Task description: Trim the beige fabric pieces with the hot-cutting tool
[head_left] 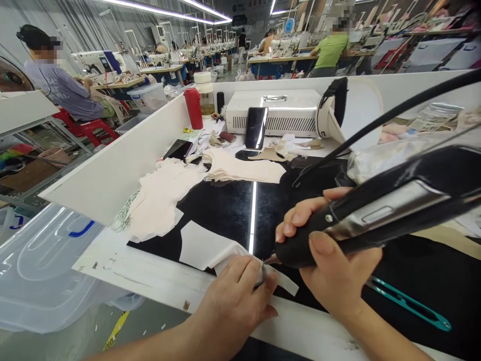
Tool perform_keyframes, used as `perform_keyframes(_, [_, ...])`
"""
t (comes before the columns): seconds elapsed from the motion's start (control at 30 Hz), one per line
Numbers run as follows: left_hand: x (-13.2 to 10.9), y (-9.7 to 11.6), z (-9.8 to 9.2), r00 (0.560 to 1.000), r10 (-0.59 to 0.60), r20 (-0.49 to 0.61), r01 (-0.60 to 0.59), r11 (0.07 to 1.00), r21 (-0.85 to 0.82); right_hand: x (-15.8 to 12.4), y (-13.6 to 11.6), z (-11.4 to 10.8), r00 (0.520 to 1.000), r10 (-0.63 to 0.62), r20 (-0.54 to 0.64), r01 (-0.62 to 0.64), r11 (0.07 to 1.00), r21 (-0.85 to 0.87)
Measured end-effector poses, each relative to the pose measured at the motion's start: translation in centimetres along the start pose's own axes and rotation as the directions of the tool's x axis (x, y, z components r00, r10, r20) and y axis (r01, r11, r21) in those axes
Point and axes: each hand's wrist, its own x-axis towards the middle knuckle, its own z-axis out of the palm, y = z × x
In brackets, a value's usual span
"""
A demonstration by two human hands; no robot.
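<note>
My right hand (330, 250) is closed round the black handle of a corded hot-iron tool (379, 210), whose small tip touches a white fabric piece (210, 248) near the table's front edge. My left hand (236, 296) lies on that fabric, fingers pressed together and pinching its folded edge right beside the tool tip. The fabric rests on a glossy black work surface (225, 208).
Stacks of cream fabric pieces (161, 195) lie at the left and middle. Teal thread snips (409, 303) lie at the right. Behind stand a white metal box (278, 118), phones, a red bottle (193, 108) and a white lamp. A clear plastic lid (41, 271) sits at left. Other people work at distant tables.
</note>
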Motion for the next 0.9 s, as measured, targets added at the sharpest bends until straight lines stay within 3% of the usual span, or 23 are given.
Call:
perform_keyframes(0.33, [-0.7,-0.7,0.6,0.997,0.056,-0.043,-0.055,0.998,0.040,0.2,0.6,1.4,0.999,0.025,-0.040,-0.024,0.999,0.035])
perform_keyframes(0.63, [-1.7,-0.7,0.7,0.996,0.027,0.087,-0.026,1.000,-0.018,-0.4,1.7,2.0,0.999,0.037,0.011,-0.038,0.998,0.054])
perform_keyframes(0.9, [-1.6,-0.7,0.7,0.999,0.013,0.051,-0.013,1.000,0.007,-0.1,1.6,1.4,0.998,0.057,-0.002,-0.056,0.996,0.067])
